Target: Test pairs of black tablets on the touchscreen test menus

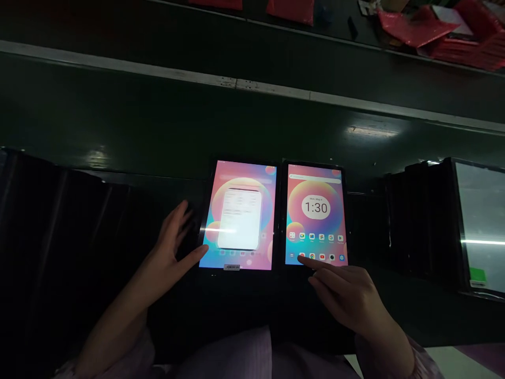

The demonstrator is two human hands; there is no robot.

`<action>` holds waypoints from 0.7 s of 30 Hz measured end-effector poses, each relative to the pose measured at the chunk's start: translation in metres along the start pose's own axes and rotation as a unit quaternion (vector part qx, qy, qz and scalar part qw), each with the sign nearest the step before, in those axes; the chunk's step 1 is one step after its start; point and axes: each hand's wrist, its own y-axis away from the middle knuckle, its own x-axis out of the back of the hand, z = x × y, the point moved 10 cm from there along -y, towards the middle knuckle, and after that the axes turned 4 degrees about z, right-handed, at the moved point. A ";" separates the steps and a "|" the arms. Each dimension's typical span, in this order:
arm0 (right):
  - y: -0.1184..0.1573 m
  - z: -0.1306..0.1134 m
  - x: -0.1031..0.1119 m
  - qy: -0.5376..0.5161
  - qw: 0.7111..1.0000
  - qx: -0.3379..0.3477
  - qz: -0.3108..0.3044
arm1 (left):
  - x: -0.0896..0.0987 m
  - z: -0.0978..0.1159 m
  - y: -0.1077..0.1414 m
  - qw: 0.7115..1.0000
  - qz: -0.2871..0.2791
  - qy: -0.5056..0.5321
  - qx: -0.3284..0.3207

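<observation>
Two lit tablets lie side by side in front of me. The left tablet [242, 213] shows a pale window shrunken over a pink and blue home screen, and a small barcode label [231, 267] sits at its lower edge. My left hand [173, 245] is open beside it, thumb over the lower left corner and fingers spread to the left. On the right tablet [315, 210], a clock reads 1:30 above rows of app icons. The index finger of my right hand [347, 289] stretches to the icons at its bottom left, touching or just over the glass; the other fingers are curled and hold nothing.
Black ridged trays [418, 216] stand to the right, with a pale-screened panel [481, 226] bearing a green tag. More dark ridged trays [59, 252] are at the left. Red wrapped packages [469, 37] lie beyond a metal rail [272, 90] at the back.
</observation>
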 end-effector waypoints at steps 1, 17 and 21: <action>-0.001 0.000 -0.001 -0.001 1.000 -0.001 -0.002 | 0.003 -0.004 0.000 1.000 -0.001 -0.001 0.005; -0.009 -0.004 0.004 -0.011 1.000 0.015 0.023 | -0.003 -0.001 0.001 0.993 -0.055 -0.093 -0.043; -0.008 -0.007 0.001 -0.004 1.000 0.019 0.014 | -0.001 -0.004 0.001 0.993 -0.065 -0.087 -0.052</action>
